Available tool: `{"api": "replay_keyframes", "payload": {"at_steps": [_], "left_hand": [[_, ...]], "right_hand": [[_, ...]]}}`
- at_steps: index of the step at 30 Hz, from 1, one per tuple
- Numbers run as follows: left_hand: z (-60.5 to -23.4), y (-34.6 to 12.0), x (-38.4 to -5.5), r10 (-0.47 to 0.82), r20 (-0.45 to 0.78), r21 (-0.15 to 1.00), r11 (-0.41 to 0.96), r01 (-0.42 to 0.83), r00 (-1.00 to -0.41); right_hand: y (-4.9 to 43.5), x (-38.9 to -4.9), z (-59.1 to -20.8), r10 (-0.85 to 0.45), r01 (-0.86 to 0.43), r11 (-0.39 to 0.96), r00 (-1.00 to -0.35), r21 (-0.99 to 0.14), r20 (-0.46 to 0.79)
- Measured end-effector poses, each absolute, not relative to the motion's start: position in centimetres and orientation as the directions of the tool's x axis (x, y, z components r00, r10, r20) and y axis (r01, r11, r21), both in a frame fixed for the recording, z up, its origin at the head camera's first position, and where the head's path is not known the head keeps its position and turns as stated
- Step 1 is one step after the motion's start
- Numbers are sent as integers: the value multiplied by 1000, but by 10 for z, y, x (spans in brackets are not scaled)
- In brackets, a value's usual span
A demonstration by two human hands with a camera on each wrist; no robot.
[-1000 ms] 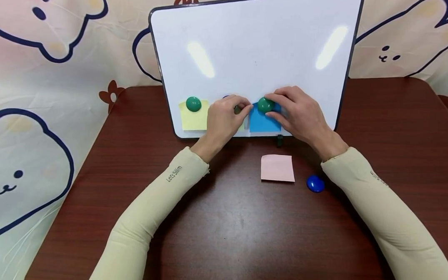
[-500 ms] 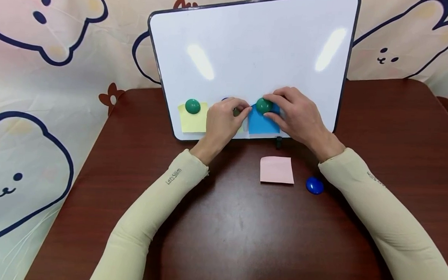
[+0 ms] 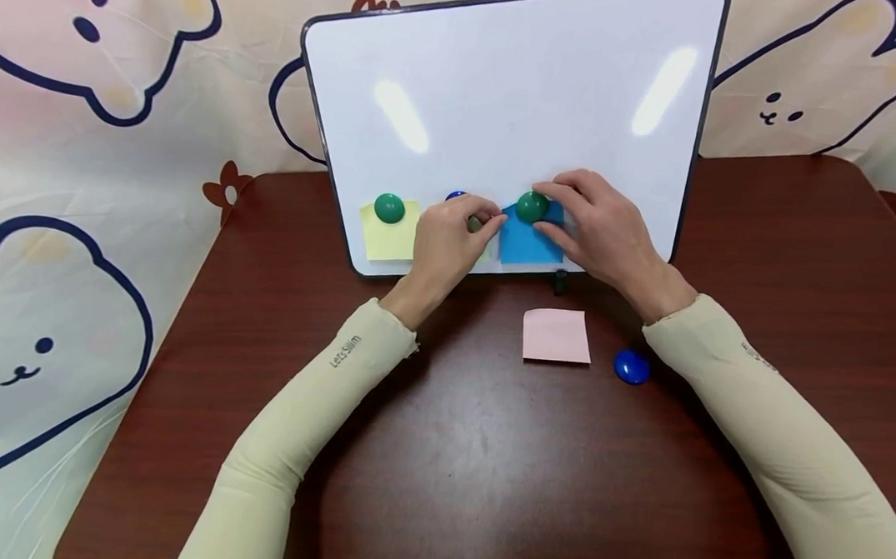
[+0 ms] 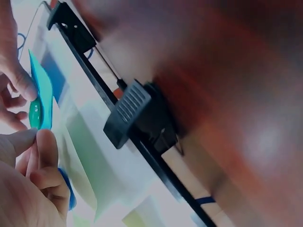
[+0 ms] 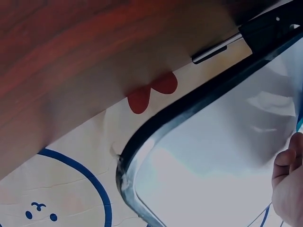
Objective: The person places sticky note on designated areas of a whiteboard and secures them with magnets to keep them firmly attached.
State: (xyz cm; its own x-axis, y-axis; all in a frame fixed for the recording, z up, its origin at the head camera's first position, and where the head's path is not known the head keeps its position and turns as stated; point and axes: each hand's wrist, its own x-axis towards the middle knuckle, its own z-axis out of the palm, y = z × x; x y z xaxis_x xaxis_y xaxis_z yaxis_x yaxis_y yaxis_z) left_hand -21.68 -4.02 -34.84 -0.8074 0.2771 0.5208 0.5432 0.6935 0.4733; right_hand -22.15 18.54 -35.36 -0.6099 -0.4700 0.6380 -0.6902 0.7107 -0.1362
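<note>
My left hand (image 3: 450,234) pinches the upper left corner of a blue sticky note (image 3: 530,248) low on the whiteboard (image 3: 516,99). Over that note's top edge, the thumb and index finger of my right hand (image 3: 608,232) hold a round green magnet (image 3: 530,208). The left wrist view shows the note (image 4: 46,94) bowed away from the board, with the green magnet (image 4: 35,116) on its face. Behind my left hand, a pale green note (image 4: 87,156) and a blue magnet (image 3: 455,195) are mostly hidden in the head view.
A yellow note (image 3: 391,244) under another green magnet (image 3: 389,208) is on the board's left. On the brown table (image 3: 470,472) lie a pink sticky note (image 3: 556,336) and a loose blue magnet (image 3: 632,367). A black stand foot (image 4: 128,113) grips the board's lower edge.
The head view shifts slightly. Both hands stay nearly in place at the blue note, and the right thumb and index finger sit a little looser around the green magnet.
</note>
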Motion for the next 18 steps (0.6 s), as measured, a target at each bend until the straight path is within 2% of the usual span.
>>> {"api": "replay_keyframes", "payload": {"at_steps": [4,12,18], "left_hand": [[-349,-40,-213,324,530,434,691,579,-784],[-351,-40,-194,468,549,300,663,686,-692],[-354,-43,-176,551,483,271,645,715,-681]], "right_hand": [[190,-214,-353,-477,-690,711,-615,-136,628],[201,-193,-356,-538,-730,674,-590,-112,602],[212,-177,-360,-560,-734,667,-606,-126,564]]}}
